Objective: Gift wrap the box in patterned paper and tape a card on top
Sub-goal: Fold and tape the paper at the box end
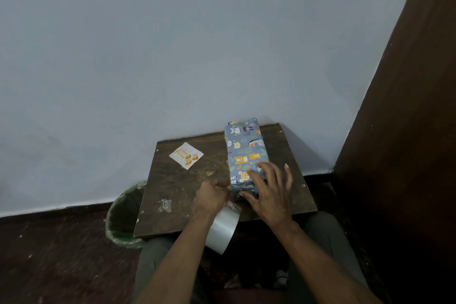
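Note:
The box [245, 153], wrapped in blue paper printed with bears, lies lengthwise on the right half of a small dark wooden table [187, 187]. My right hand [267, 189] lies flat on the box's near end, fingers spread over the top and the folded end flap. My left hand [212, 196] is curled in a fist at the box's near left corner and pinches the end of the tape. The roll of clear tape [222, 231] hangs below that hand, beside my wrist. A white birthday card [186, 155] with gold balloons lies flat on the table's far left.
A crumpled scrap of clear tape [165, 205] lies near the table's front left. A bin lined with a green bag [123, 217] stands on the floor left of the table. The wall rises behind the table; a dark wooden door [407, 131] is at the right.

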